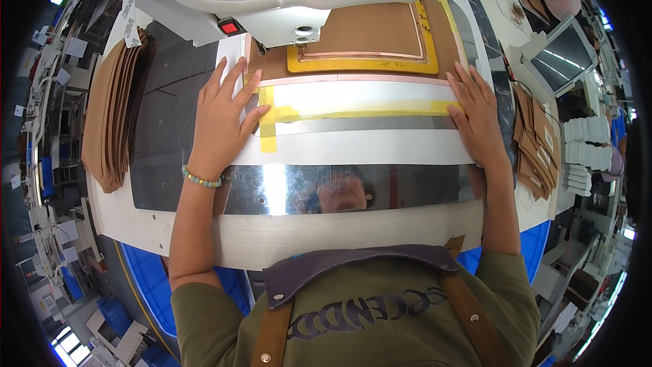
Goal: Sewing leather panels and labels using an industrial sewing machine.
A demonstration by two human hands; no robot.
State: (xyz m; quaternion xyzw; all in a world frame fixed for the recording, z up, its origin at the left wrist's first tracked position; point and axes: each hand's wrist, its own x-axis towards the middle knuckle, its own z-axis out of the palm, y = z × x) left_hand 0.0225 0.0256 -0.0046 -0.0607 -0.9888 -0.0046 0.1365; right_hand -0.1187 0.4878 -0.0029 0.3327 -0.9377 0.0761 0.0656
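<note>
A brown fabric panel lies under the head of a white sewing machine, with a yellow frame on top of it. My left hand rests spread at the panel's near left corner, beside strips of yellow tape. At the near right corner my right hand lies with its fingers stretched out on the edge. Between the hands is a white sheet bordered by yellow tape. Part of the panel is hidden behind the machine head.
Stacked brown fabric pieces stand at the left, and more brown pieces at the right. A dark screen is at the upper right. Nearer me runs a shiny metal plate. Blue bins sit below the table edge.
</note>
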